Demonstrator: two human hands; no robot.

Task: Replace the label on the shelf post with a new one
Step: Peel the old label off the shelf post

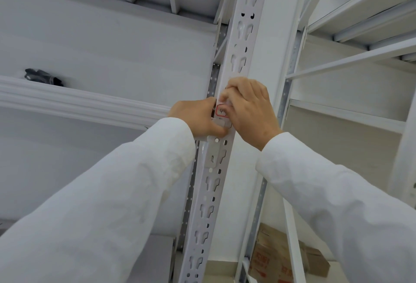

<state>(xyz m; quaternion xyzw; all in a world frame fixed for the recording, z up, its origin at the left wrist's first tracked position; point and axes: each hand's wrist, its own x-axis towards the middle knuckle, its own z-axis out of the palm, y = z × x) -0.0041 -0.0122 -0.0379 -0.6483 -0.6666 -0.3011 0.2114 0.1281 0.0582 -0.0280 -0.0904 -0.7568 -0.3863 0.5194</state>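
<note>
A white perforated shelf post runs up the middle of the head view. A small white label with a red border sits on its face at hand height, partly covered. My right hand is curled over the post, its fingertips pinching at the label's upper edge. My left hand grips the post from the left just below the label, with its thumb pressed on a pale strip under the label. Both arms are in white sleeves.
White shelf beams reach left from the post, with a dark bundle lying on one. More white shelving stands to the right. Brown cardboard boxes sit low on the right shelf.
</note>
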